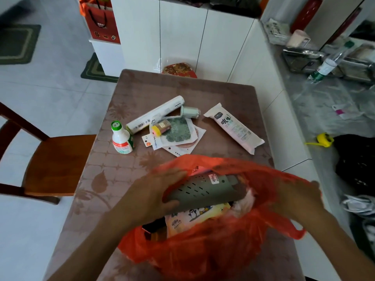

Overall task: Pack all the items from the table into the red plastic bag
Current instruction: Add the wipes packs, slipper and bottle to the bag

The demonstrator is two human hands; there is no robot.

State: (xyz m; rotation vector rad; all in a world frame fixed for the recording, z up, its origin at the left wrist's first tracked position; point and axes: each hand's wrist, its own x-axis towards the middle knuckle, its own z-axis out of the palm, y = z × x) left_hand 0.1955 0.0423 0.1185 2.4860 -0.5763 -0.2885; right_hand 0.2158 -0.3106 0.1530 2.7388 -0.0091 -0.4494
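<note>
Red plastic bag: near table edge, mouth open. Left hand grips a grey perforated holder, red-and-white sticker illegible, over the mouth. Right hand clutches the bag's right rim. Inside: penguin-print pack.
Table, unpacked: white bottle, green cap; long white roll box, barcode; small yellow-capped bottle on flat card packs; pale spool; white noodle packet, bold Chinese characters, fine print blurred.

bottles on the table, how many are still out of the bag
2: a white bottle with a green cap standing at the left of the pile, and a small yellow-capped bottle lying on the flat packets. Others may be hidden in the red bag.
</note>
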